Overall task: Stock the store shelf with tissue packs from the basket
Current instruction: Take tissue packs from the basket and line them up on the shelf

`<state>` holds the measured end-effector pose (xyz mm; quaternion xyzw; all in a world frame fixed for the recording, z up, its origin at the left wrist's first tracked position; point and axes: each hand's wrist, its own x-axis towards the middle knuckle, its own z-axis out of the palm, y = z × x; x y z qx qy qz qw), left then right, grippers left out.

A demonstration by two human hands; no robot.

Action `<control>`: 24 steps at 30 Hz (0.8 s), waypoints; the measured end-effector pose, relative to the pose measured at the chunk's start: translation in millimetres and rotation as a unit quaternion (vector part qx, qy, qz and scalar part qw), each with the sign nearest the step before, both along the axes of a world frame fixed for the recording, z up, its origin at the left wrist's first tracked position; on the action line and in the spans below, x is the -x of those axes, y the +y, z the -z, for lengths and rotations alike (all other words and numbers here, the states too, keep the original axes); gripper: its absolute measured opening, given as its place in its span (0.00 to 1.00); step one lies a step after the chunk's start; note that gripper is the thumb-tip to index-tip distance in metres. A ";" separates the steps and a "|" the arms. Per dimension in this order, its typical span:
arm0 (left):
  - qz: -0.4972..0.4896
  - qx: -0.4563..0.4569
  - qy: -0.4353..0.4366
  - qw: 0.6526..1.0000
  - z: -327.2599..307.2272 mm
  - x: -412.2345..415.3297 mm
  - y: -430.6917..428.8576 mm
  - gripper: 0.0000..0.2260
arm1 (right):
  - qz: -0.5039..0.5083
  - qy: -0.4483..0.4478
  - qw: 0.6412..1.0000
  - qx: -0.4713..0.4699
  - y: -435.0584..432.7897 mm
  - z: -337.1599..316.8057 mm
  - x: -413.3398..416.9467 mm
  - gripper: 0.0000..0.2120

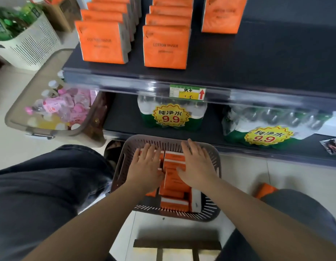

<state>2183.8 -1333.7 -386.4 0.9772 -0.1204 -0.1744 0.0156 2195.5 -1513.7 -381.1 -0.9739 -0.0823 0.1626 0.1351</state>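
Starting pick-up: my left hand (146, 163) and right hand (198, 164) lie straight-fingered on tissue packs (173, 185), six o'clock; next, I grip one.

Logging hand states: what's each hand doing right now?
Left hand: open, fingers flat on tissue packs in the basket.
Right hand: open, flat on the packs too.

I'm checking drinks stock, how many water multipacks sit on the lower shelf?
2: one water multipack below the yellow price tag, the other to its right. Others may be hidden under the upper shelf.
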 end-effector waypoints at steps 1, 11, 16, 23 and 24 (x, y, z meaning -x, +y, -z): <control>0.003 -0.005 0.013 1.000 7.2 2.9 1.7 0.35 | 0.008 0.010 1.000 -0.001 -0.1 8.2 2.9 0.41; -0.013 -0.004 0.098 0.995 71.5 23.5 15.3 0.43 | 0.042 0.062 0.997 -0.010 -6.2 85.7 18.3 0.39; -0.004 -0.025 0.109 0.994 98.2 22.1 26.7 0.31 | 0.066 0.097 0.993 -0.005 -10.6 118.0 19.3 0.37; 0.005 -0.074 0.159 0.984 134.5 14.0 43.8 0.25 | 0.088 0.146 0.985 0.008 -15.2 149.9 18.2 0.29; 0.005 -0.076 0.161 0.984 138.7 13.7 44.8 0.25 | 0.091 0.152 0.984 0.005 -15.3 152.1 17.6 0.27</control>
